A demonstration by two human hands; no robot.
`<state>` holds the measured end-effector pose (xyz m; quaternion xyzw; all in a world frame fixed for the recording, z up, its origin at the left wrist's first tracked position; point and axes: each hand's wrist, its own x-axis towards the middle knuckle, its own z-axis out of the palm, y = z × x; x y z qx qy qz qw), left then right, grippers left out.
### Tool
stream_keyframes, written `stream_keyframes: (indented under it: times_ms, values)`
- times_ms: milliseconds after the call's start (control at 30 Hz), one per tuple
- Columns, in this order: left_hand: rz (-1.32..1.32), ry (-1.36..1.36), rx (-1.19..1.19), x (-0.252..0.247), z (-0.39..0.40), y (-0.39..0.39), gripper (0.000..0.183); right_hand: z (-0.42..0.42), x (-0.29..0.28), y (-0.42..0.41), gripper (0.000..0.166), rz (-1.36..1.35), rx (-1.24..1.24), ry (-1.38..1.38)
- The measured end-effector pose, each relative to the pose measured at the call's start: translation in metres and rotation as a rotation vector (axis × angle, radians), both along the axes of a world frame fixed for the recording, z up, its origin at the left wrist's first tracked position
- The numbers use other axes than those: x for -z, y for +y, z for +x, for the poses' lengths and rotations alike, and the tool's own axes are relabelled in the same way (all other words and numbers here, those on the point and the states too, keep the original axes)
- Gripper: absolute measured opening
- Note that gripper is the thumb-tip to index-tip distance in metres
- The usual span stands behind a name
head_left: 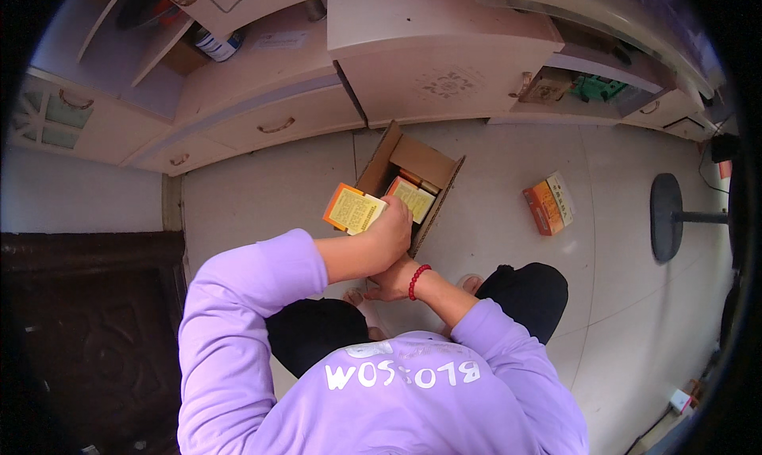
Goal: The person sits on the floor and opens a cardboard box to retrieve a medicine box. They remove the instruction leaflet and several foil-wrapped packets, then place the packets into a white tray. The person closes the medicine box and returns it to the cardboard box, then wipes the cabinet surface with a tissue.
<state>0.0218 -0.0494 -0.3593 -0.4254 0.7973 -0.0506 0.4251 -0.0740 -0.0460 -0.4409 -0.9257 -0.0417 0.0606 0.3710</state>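
An open cardboard box (437,217) stands on the floor between my feet and the cabinets. Inside it lies a yellow and orange carton (415,198), with a brown and gold item behind. My left hand (390,232) is above the box's left edge and holds another yellow and orange carton (352,208), which sticks out to the left. Its fingertips are partly hidden. My right hand (393,279), with a red bead bracelet at the wrist, is at the near end of the box, below my left hand and partly covered by it; its grip is not visible.
An orange and white carton (549,205) lies on the tiled floor to the right. Beyond it is a black stand base (665,218). Low cabinets (440,86) run along the far side. A dark brown panelled door (95,336) is at the left.
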Motion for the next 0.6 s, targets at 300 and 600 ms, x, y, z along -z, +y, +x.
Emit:
stream_keyframes:
  times_ms: [300, 600]
  values:
    - [0.087, 0.193, 0.036, 0.056, -0.002, -0.022, 0.026, -0.001, -0.012, -0.008, 0.048, 0.14, 0.005, 0.17]
    - [-0.155, 0.761, -0.347, 0.074, 0.038, 0.008, 0.023, -0.001, -0.025, -0.015, 0.037, 0.085, 0.084, 0.191]
